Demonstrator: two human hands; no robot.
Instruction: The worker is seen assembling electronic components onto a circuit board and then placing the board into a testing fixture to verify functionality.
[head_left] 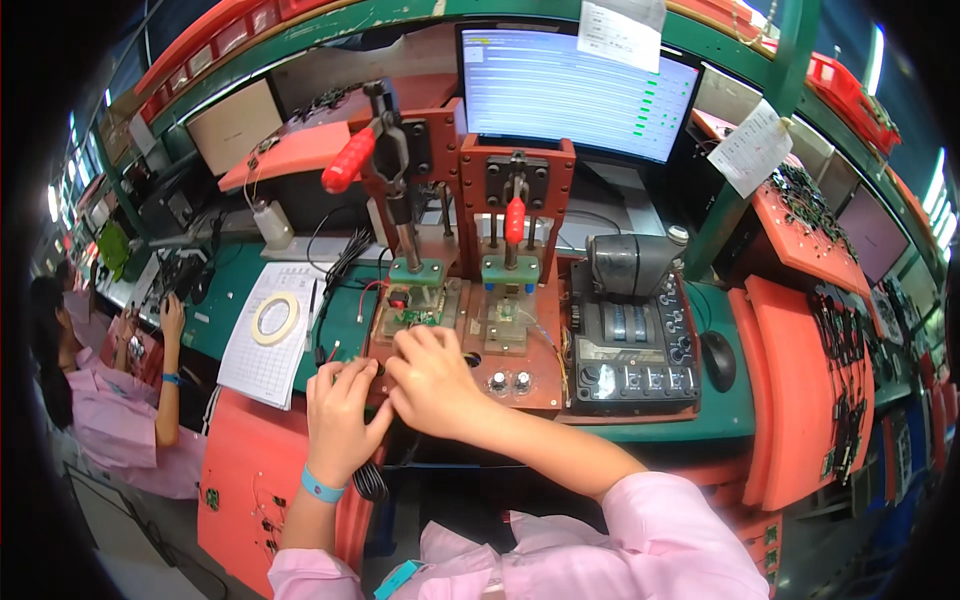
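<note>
My left hand [340,410] rests at the front left corner of a brown test fixture [540,385], fingers curled over its edge near a black cable. My right hand [432,378] crosses over beside it, fingertips touching a small green circuit board [418,316] seated in the left nest of the fixture. Two toggle clamps stand above: one with a raised red handle [348,160], another with a short red handle [515,220] over the right nest [505,315]. Whether either hand holds anything is hidden by the fingers.
A black control box with buttons [630,340] and a mouse [718,360] lie right of the fixture. A monitor [570,90] stands behind. A tape roll [274,318] sits on a paper sheet at left. Orange trays [800,400] hold small parts. Another person in pink [110,400] works far left.
</note>
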